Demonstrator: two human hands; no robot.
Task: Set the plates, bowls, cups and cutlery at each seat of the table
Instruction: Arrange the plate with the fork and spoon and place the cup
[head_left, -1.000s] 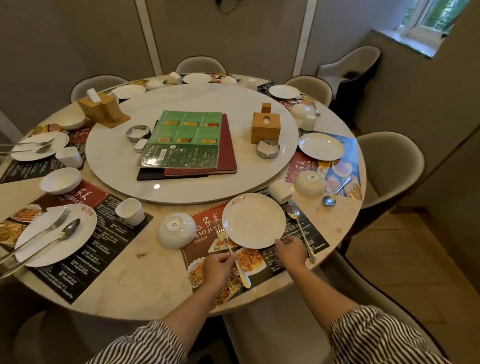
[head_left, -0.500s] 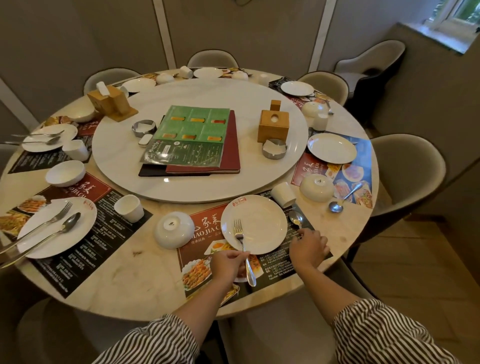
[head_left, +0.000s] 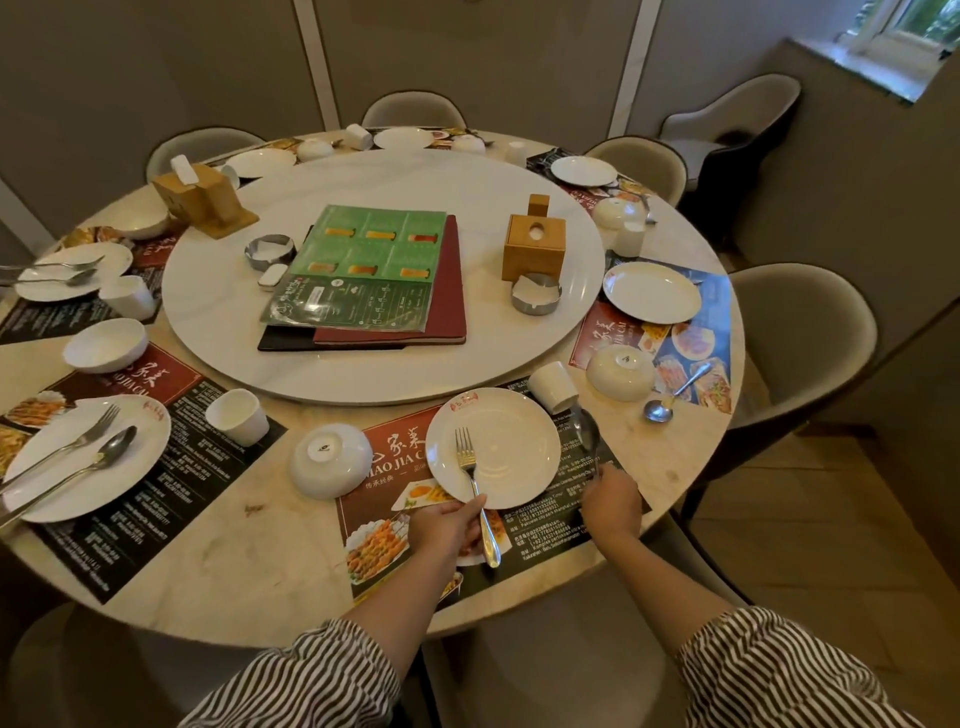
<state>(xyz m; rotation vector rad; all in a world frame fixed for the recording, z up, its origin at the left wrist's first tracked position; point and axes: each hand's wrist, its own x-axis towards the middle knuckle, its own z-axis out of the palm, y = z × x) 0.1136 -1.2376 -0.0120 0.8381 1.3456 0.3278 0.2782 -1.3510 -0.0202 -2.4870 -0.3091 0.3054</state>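
A white plate (head_left: 511, 441) sits on the placemat (head_left: 395, 452) at the near seat. My left hand (head_left: 447, 525) grips a fork (head_left: 470, 467) whose tines lie on the plate's left half. Just right of the plate, my right hand (head_left: 610, 506) holds a spoon (head_left: 587, 431) by its handle, its bowl raised by the plate's right rim. An upturned white bowl (head_left: 330, 460) rests left of the plate. A white cup (head_left: 553, 387) lies on its side beyond it.
A round turntable (head_left: 337, 374) carries menus (head_left: 374, 275), two wooden holders and metal ashtrays. The left seat has a plate (head_left: 47, 467) with fork and spoon, a cup (head_left: 236, 415) and a bowl (head_left: 104, 345). The right seat holds a plate (head_left: 652, 291), upturned bowl (head_left: 621, 371) and spoon (head_left: 675, 392). Chairs ring the table.
My left hand carried the fork from the placemat onto the plate's left half. My right hand took hold of the spoon and lifted its bowl off the mat.
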